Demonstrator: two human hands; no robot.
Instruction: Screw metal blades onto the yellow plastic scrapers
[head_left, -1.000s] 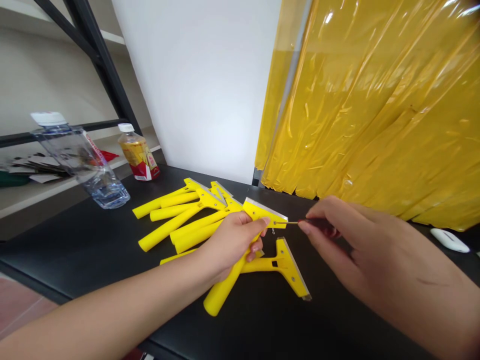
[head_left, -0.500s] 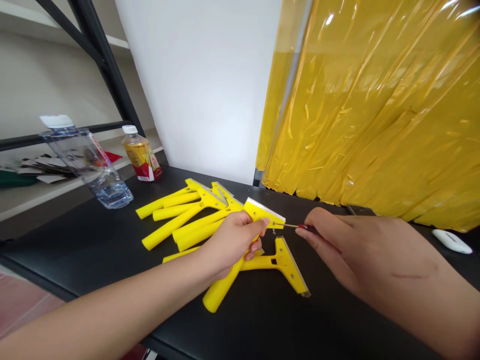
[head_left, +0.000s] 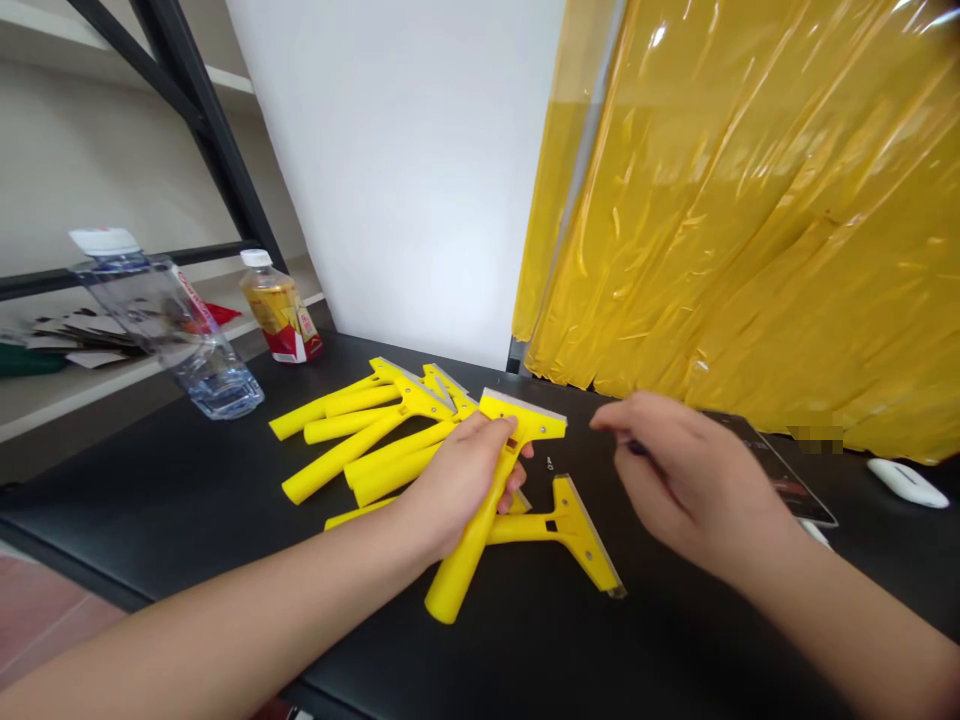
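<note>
My left hand [head_left: 469, 465] is closed around the yellow handle of a scraper [head_left: 469, 545], its wide head with a metal blade edge turned up and away from me. Two screws sit in that head. My right hand [head_left: 679, 470] is curled to the right of the head, apart from it, with a screwdriver [head_left: 637, 447] mostly hidden in its fingers; only a dark bit shows. Under and beside my left hand lie several more yellow scrapers [head_left: 349, 455]. One scraper [head_left: 585, 540] lies nearer, its head pointing right. Tiny metal pieces [head_left: 550, 463], apparently screws, rest on the table.
The black table [head_left: 202, 510] carries a clear water bottle [head_left: 217, 375] and a drink bottle with a red and yellow label [head_left: 281, 310] at the left. A dark phone-like device [head_left: 787, 480] and a white case [head_left: 907, 483] lie right. Yellow plastic film [head_left: 750, 250] hangs behind.
My right hand has drawn back from the scraper's head, and the screwdriver's tip has left the right screw. In my left hand the scraper has turned slightly.
</note>
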